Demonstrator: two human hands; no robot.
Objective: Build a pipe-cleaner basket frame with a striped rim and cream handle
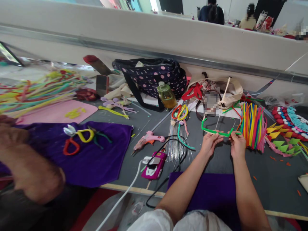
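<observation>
Yellow liquid (169, 102) in bottle (164, 89), ten o'clock from left hand (211, 141)
It and right hand (238, 141) pinch bent green stem (210, 131), fingertips closed.

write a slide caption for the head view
Left hand and right hand hold a bent green fuzzy stem over a cluttered gray table.

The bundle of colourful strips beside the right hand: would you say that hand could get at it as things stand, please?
Probably yes: the bundle lies just beside the right hand, with nothing apparent between them, though that hand is holding the green piece.
</observation>
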